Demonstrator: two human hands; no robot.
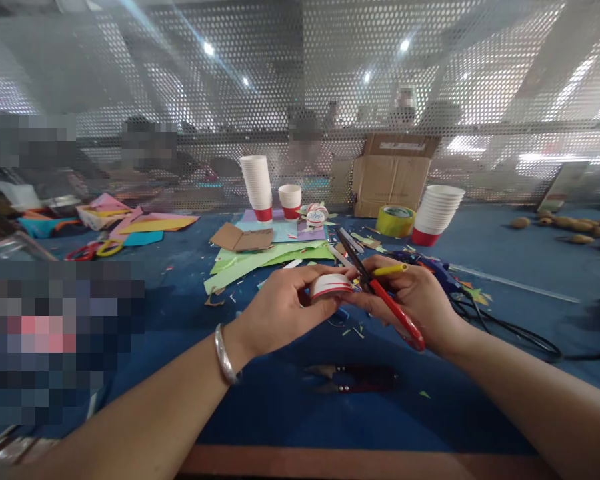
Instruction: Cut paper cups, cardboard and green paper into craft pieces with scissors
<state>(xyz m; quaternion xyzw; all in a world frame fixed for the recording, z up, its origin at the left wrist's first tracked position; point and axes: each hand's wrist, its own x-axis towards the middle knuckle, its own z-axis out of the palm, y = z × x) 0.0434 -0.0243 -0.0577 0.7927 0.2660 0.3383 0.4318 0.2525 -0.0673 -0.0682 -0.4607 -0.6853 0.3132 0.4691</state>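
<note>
My left hand (285, 307), with a silver bangle at the wrist, is closed around a white and red round piece (333, 285) that looks like part of a paper cup. Scissors (395, 310) with a red handle and dark blades are gripped in my right hand (420, 293), blades pointing up and away. A yellow tube-like piece (390, 270) sticks out between the right fingers; what it belongs to I cannot tell. Fingertips of the right hand touch the near right side of the round piece. Below both hands, thread snips (365, 379) lie on the blue table.
Stacked paper cups (257, 187) stand at the back, with another stack (437, 213) beside yellow tape (395, 221). Green paper strips (265, 260), cardboard (243, 238) and scraps lie ahead. A black cable (520, 340) runs right. Other scissors (93, 250) and coloured paper lie left.
</note>
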